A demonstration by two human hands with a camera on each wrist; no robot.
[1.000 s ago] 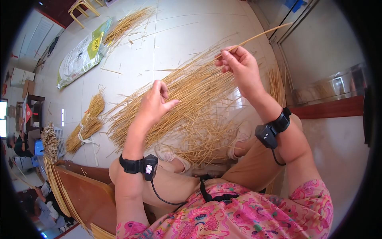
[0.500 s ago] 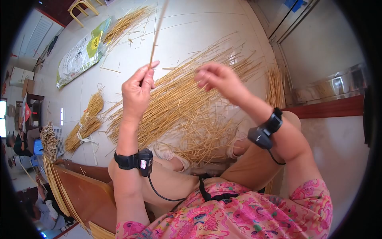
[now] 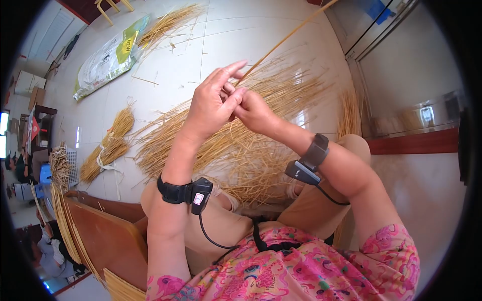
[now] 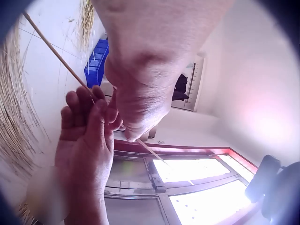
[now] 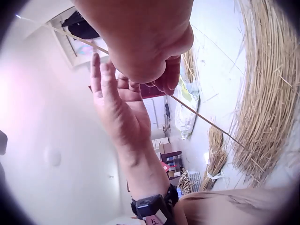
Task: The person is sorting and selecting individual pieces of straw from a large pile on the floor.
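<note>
One long straw stalk (image 3: 286, 42) runs from between my two hands toward the upper right of the head view. My left hand (image 3: 208, 108) holds it with the thumb bent in and the forefinger stretched out. Close against it, my right hand (image 3: 256, 113) pinches the stalk between thumb and fingers. In the left wrist view the right hand (image 4: 86, 140) shows its thumb over the stalk (image 4: 58, 56). The right wrist view has the stalk (image 5: 201, 117) coming out on both sides of the hands. Below them a wide heap of loose straw (image 3: 221, 135) covers the floor.
A tied straw bundle (image 3: 113, 145) lies left of the heap. Beyond it are a printed sack (image 3: 108, 65) and more straw (image 3: 170, 22). A brown wooden piece of furniture (image 3: 100, 231) stands at my left, a metal-framed door (image 3: 401, 75) at the right. Other people sit far left.
The stalk passed from my right hand to my left, which held it up half a second ago. Now both hands have come together on it, and it slants to the upper right.
</note>
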